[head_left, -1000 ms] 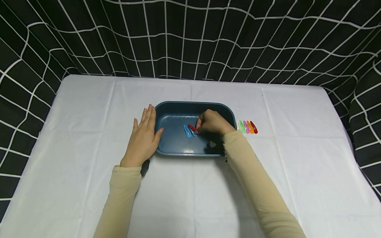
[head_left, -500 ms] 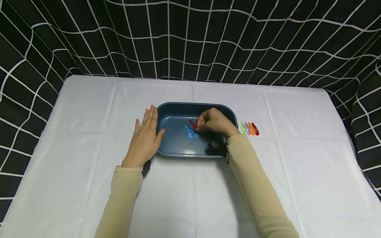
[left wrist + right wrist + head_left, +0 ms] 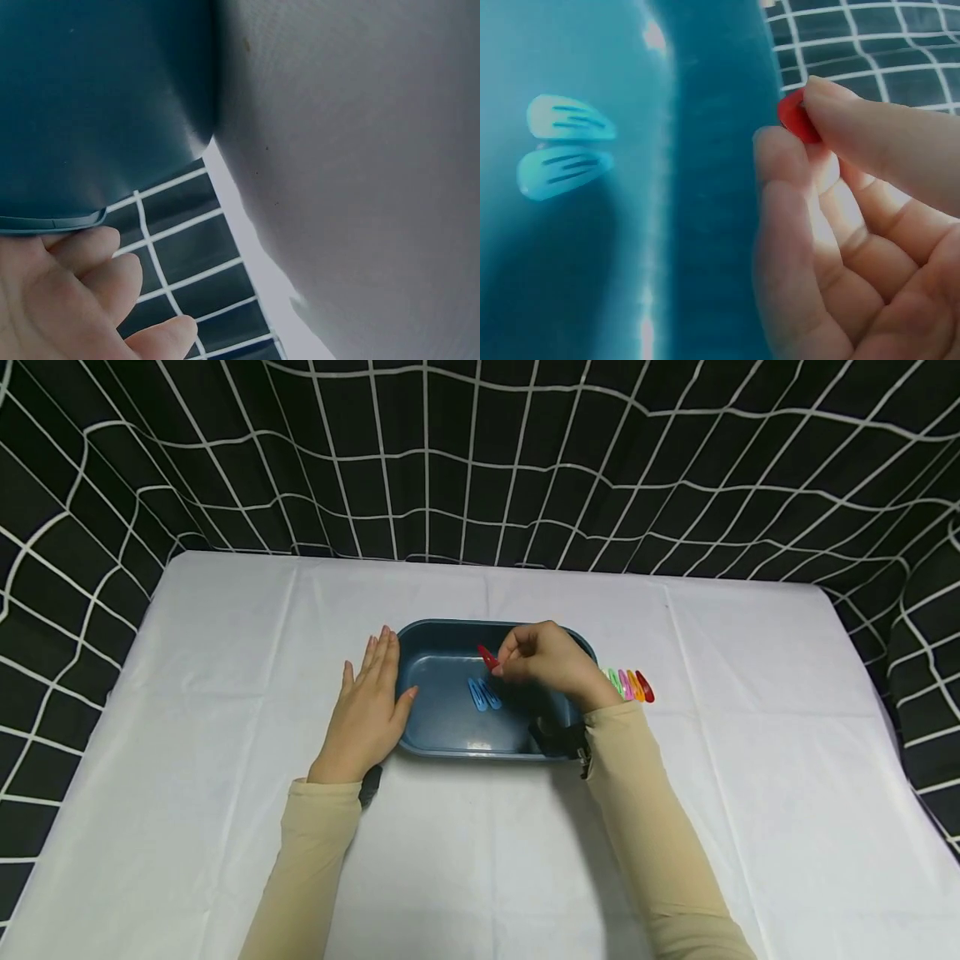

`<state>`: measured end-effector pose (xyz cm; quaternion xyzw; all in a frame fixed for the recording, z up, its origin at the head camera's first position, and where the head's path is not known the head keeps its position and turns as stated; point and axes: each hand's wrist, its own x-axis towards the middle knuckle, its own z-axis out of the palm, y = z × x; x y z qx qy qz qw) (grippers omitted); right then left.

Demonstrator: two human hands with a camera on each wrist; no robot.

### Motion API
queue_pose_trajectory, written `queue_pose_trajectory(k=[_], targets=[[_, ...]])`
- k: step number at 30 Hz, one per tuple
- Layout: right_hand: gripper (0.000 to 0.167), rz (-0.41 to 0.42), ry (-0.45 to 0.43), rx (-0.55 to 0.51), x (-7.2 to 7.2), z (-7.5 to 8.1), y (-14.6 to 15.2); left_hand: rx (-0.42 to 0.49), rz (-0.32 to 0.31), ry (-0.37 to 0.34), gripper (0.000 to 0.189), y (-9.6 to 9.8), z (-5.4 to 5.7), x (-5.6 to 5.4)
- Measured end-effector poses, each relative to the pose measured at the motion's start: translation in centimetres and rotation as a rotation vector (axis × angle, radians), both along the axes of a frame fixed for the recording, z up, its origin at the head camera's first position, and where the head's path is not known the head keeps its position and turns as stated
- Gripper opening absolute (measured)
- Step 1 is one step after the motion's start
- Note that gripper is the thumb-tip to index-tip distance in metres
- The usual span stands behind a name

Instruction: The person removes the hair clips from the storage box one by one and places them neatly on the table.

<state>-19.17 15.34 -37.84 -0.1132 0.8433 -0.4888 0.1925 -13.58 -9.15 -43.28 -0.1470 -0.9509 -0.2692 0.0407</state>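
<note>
Between thumb and index finger, my right hand [image 3: 553,662] pinches a red hair clip [image 3: 488,657] above the blue-grey tray [image 3: 442,749]. In the right wrist view only the rounded end of that red clip [image 3: 798,117] shows past the fingertips. Two blue hair clips [image 3: 483,694] lie side by side on the tray floor, just below the red one. My left hand [image 3: 364,710] rests flat against the tray's left side, fingers straight and thumb over the rim. In the left wrist view its fingers [image 3: 112,289] are by the tray's rim.
Beyond the tray's right side, a row of hair clips [image 3: 628,685] in green, pink, orange and red lies on the white cloth [image 3: 750,760], partly hidden by the right wrist. A black cloth with a white grid [image 3: 480,460] rises behind the table.
My right hand has lifted the red clip up and away from the blue clips, which now show fully. The left hand stays at the tray's side.
</note>
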Motion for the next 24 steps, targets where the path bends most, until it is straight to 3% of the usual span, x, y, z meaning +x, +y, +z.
queue_pose_trajectory(k=[7, 13, 24], targets=[[0.010, -0.031, -0.006, -0.092, 0.5, 0.8, 0.3, 0.007, -0.001, 0.004, 0.068, 0.0, -0.1, 0.0], [0.011, -0.080, 0.041, -0.100, 1.5, 0.6, 1.3, -0.002, -0.001, -0.004, 0.068, 0.0, -0.1, -0.1], [0.016, -0.189, 0.054, -0.220, 3.2, 0.3, 3.3, -0.011, -0.001, 0.002, 0.067, -0.1, 0.0, -0.1]])
